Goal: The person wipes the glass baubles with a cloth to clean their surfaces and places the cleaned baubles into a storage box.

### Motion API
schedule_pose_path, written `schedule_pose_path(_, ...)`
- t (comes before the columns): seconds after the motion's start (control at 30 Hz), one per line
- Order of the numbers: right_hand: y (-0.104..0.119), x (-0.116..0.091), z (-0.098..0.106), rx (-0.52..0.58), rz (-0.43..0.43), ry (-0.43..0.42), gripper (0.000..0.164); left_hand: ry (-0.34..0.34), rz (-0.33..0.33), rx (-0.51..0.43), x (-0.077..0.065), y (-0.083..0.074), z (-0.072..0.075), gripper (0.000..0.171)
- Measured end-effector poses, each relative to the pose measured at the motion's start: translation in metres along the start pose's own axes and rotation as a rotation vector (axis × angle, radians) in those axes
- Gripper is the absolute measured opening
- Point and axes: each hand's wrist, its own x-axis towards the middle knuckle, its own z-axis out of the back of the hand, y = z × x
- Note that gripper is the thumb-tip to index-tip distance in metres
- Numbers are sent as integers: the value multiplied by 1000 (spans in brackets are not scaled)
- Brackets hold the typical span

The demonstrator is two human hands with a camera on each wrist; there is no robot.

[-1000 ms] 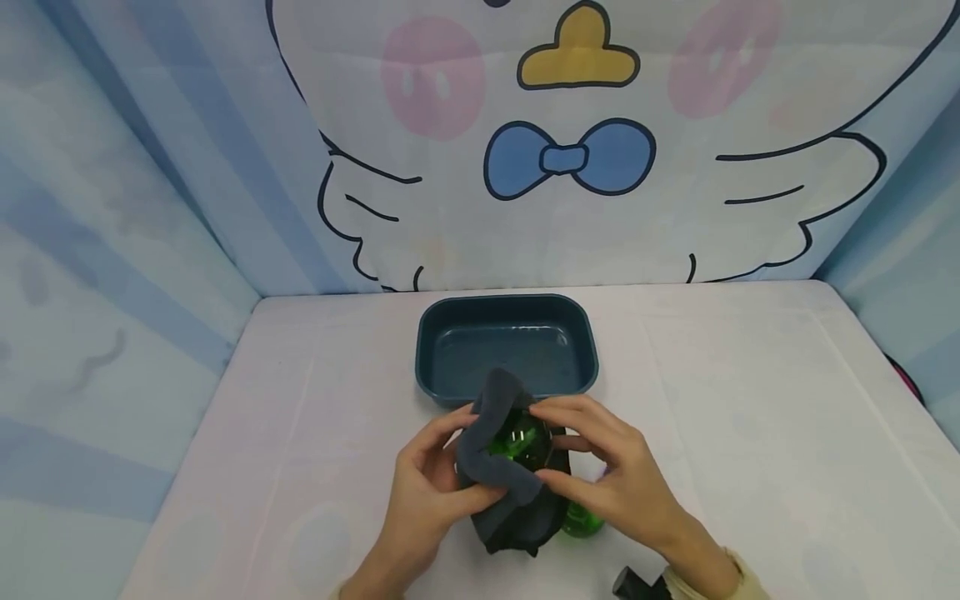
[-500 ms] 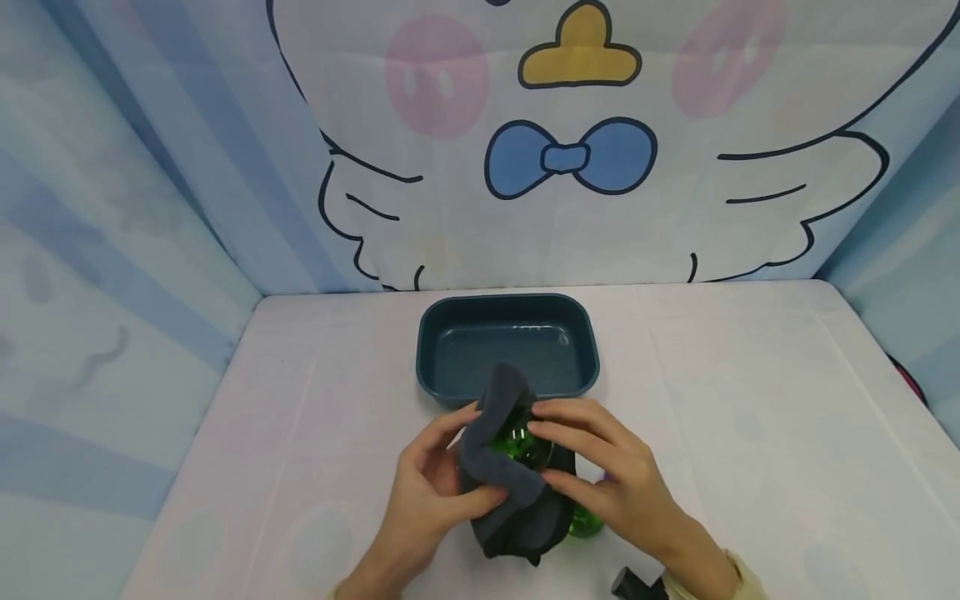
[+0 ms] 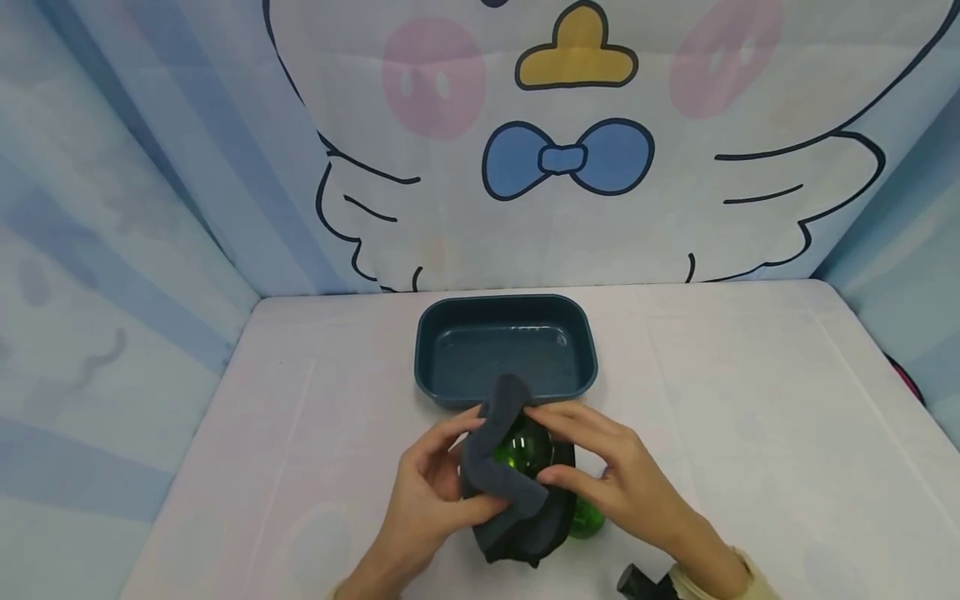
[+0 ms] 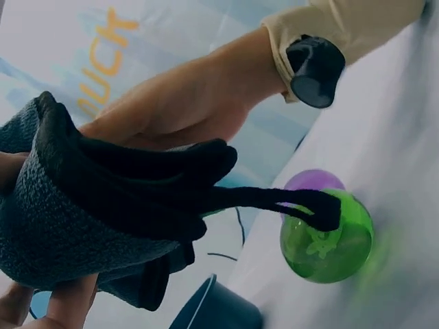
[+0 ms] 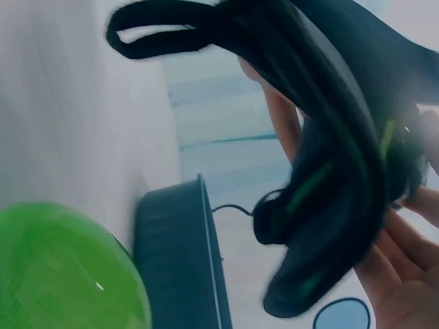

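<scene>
My left hand grips a dark grey-blue cloth, thumb in front. The cloth has black edging, and a hanging loop sticks out from it in the left wrist view. Folds of cloth wrap partly around a shiny, see-through green ball. My right hand holds this ball between thumb and fingertips. Its lower part is hidden by the cloth. Beyond the cloth's right side, a second green ball rests on the table. A purple ball shows behind that one in the left wrist view.
A dark teal rectangular basin stands just behind the hands on the white-covered table. A black device is strapped at the right wrist. Printed curtains enclose the back and sides.
The green ball and the cloth have shifted slightly toward me. My right fingers have changed their hold on the ball, leaving more of it visible. The basin stays put.
</scene>
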Motion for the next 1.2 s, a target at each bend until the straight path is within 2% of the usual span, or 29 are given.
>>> schedule_pose_path(0.1,2,1,-3,-20,32,-48,62,-20,35,-18,0,0,1,70)
schedule_pose_path(0.2,2,3,-5,-30,117,-87,53,-43,53,-13,0,0,2,73)
schedule_pose_path(0.37,1,4,-4,-36,183,-56,47,-63,55,-5,0,1,1,71)
schedule_pose_path(0.5,1,4,-3,-87,214,-71,48,-55,51,-14,0,2,1,71)
schedule_pose_path(0.6,2,3,-2,-76,180,-54,50,-41,43,-15,0,1,1,70)
schedule_pose_path(0.8,2,1,0,-41,18,27,66,-22,25,-23,-1,1,2,65)
schedule_pose_path(0.9,2,1,0,-39,-3,26,67,-25,25,-24,-1,1,2,67)
schedule_pose_path(0.97,2,2,0,-33,38,4,64,-39,28,-22,0,1,2,68)
schedule_pose_path(1.13,-1,4,-3,-20,226,-54,51,-64,26,-8,0,0,1,66)
schedule_pose_path(1.2,-2,4,-5,-21,254,-48,49,-67,23,-1,0,-1,0,65)
